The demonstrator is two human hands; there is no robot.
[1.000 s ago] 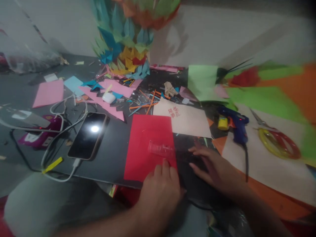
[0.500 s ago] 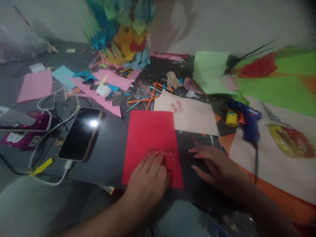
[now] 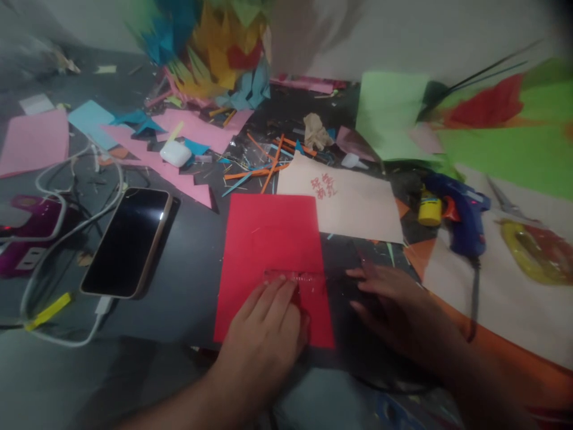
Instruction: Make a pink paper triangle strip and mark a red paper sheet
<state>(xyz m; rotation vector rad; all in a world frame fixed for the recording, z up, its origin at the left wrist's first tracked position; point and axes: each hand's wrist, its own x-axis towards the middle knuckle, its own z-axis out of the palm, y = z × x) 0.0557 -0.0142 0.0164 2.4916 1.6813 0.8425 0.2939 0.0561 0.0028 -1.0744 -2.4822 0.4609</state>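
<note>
A red sheet of paper [image 3: 275, 230] lies at the table's front edge. Across its lower part runs a clear ruler [image 3: 308, 278], partly covered by my left hand [image 3: 268, 331], whose fingers press it down on the paper. To the right of the sheet, my right hand [image 3: 387, 292] hovers over the dark table [image 3: 188, 257]. A thin, dark reddish pen-like stick [image 3: 363, 258] sticks up from its fingers; blur and dim light hide its exact kind. A cream sheet with red handwriting [image 3: 353, 203] touches the red sheet's upper right side.
At left are a phone [image 3: 128, 242] on a white cable and a purple power strip [image 3: 27, 233]. Paper scraps and strips [image 3: 264, 170] litter the back, near a colourful folded-paper piece [image 3: 219, 54]. A blue glue gun [image 3: 465, 215], yellow pot [image 3: 430, 208] and scissors [image 3: 532, 245] lie right.
The camera view has shifted slightly, so the phone sits further left and the glue gun further right. Both hands keep nearly the same place by the red sheet.
</note>
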